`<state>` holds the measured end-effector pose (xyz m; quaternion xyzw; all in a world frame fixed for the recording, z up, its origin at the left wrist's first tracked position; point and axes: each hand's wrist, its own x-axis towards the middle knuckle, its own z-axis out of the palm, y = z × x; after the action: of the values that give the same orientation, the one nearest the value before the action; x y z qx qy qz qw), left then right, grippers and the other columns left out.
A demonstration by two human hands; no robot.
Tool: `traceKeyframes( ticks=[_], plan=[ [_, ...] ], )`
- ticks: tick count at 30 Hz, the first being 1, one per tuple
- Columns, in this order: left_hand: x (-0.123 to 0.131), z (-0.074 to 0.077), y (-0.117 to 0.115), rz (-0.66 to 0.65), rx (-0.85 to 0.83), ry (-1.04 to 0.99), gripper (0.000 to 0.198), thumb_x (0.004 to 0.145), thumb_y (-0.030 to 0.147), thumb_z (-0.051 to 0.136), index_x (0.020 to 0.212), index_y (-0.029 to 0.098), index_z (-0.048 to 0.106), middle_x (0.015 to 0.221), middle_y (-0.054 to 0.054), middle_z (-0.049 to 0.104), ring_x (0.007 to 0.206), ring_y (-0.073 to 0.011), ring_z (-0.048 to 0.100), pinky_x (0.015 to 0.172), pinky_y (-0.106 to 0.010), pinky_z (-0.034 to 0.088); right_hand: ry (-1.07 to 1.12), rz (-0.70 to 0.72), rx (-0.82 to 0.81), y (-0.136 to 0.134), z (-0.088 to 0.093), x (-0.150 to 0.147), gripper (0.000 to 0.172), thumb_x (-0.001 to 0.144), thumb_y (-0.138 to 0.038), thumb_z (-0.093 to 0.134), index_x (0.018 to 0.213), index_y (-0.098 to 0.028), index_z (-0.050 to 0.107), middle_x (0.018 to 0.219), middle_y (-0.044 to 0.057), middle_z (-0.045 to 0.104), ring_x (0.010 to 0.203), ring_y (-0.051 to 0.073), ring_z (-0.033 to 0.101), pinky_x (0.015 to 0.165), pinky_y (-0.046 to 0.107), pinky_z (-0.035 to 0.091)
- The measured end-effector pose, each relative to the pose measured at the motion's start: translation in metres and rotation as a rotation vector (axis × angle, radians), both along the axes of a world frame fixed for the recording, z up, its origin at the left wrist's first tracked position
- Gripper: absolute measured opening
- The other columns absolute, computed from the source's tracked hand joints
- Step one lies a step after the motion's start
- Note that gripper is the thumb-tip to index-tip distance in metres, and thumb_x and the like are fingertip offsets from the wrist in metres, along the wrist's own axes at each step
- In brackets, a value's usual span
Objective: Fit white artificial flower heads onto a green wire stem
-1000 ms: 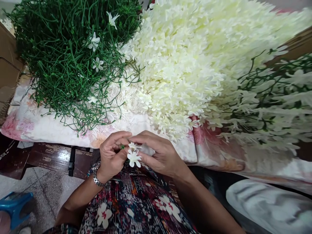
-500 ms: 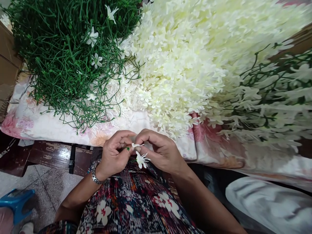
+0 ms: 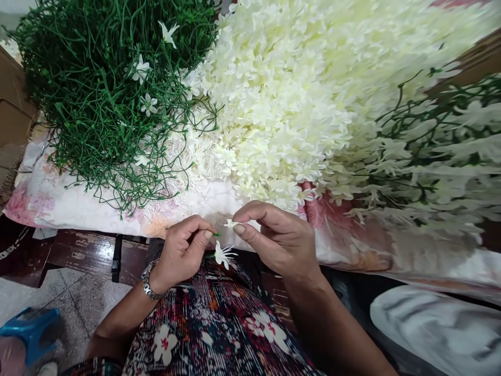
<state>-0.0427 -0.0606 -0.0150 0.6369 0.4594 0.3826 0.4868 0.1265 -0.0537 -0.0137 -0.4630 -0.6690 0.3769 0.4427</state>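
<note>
My left hand (image 3: 190,248) is closed in a pinch on a green plastic flower stem (image 3: 216,234), whose tip pokes out past the thumb. Just below that tip hangs a white artificial flower (image 3: 223,255) with thin spread strands, apparently on the same stem. Facing it, my right hand (image 3: 279,240) pinches a small white piece (image 3: 230,223), likely a bundle of stamen strands, between thumb and forefinger. A short gap separates this piece from the stem tip. Both hands are above my lap, at the near edge of the table.
Green stems (image 3: 102,104) are heaped at the back left, with loose white flowers on top. Cream petals (image 3: 282,104) fill the middle, beside white strands (image 3: 203,151). Finished-looking sprays (image 3: 442,156) lie right on the floral cloth (image 3: 90,203). A blue stool (image 3: 33,334) stands on the floor.
My hands were together at the white piece; now they are apart. The right hand has drawn rightward with the white piece, and the green stem tip shows bare in my left hand.
</note>
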Motion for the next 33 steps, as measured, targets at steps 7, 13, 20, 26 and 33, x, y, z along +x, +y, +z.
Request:
traceKeyframes(
  ticks=[7,13,20,26,33],
  plan=[
    [0.001,0.0,-0.002,0.031,-0.066,-0.075,0.011,0.081,0.021,0.045,0.075,0.015,0.052,0.063,0.002,0.049,0.052,-0.0058,0.045,0.049,-0.017,0.035,-0.016,0.084,0.055,0.002,0.013,-0.002,0.01,0.072,-0.009,0.054,0.077,-0.018,0.054,0.068,-0.001,0.056,0.063,0.008,0.052,0.057,0.023,0.041],
    [0.002,-0.003,-0.003,0.098,-0.053,-0.009,0.011,0.081,0.023,0.045,0.075,0.015,0.05,0.06,0.002,0.046,0.051,-0.0061,0.041,0.047,-0.017,0.034,-0.073,0.148,0.098,0.004,0.016,-0.002,0.008,0.073,-0.009,0.054,0.074,-0.017,0.054,0.066,-0.001,0.057,0.063,0.007,0.052,0.057,0.021,0.041],
    [0.001,-0.002,-0.003,0.067,-0.024,0.046,0.006,0.079,0.019,0.045,0.075,0.016,0.049,0.06,0.003,0.044,0.052,-0.0064,0.04,0.049,-0.018,0.033,-0.225,0.15,0.195,0.006,0.013,-0.004,0.009,0.074,-0.01,0.051,0.079,-0.017,0.053,0.07,0.001,0.058,0.067,0.009,0.053,0.06,0.023,0.043],
    [0.001,-0.005,-0.001,0.047,-0.024,0.098,0.007,0.076,0.014,0.048,0.069,0.015,0.05,0.061,0.002,0.045,0.054,-0.0065,0.04,0.049,-0.018,0.033,-0.254,0.173,0.21,0.007,0.012,-0.005,0.011,0.074,-0.008,0.05,0.08,-0.017,0.052,0.072,0.002,0.057,0.069,0.009,0.052,0.061,0.022,0.043],
    [0.004,-0.009,0.003,0.059,-0.014,0.007,0.008,0.074,0.012,0.048,0.07,0.014,0.055,0.059,0.002,0.049,0.052,-0.0059,0.044,0.05,-0.018,0.037,-0.268,0.215,0.142,0.011,0.009,-0.003,0.006,0.076,-0.012,0.047,0.079,-0.017,0.051,0.069,0.0,0.055,0.064,0.008,0.05,0.058,0.021,0.041]
  ],
)
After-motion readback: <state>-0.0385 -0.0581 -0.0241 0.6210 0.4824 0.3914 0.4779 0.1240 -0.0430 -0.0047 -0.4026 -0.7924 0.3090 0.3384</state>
